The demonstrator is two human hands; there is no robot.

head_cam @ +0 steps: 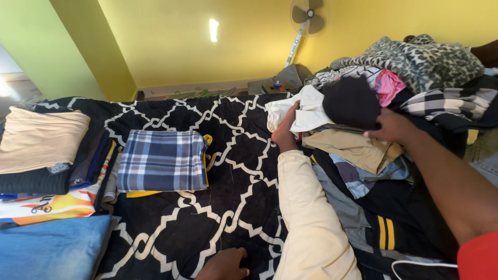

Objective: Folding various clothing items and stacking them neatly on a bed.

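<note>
Folding judged half done | stacks [162,161] laid at 9 o'clock, heap [363,150] left at 3 | black garment [350,102] clasped by right hand [390,127] | left hand [224,264] grip cannot be told

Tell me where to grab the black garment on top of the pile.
Pinch the black garment with your fingers at its lower right edge, beside the right hand, coming from the right. It sits crumpled on top of the clothes pile, so that edge is free. Its left side crowds the white garment, which a cream-sleeved hand grips.
</note>
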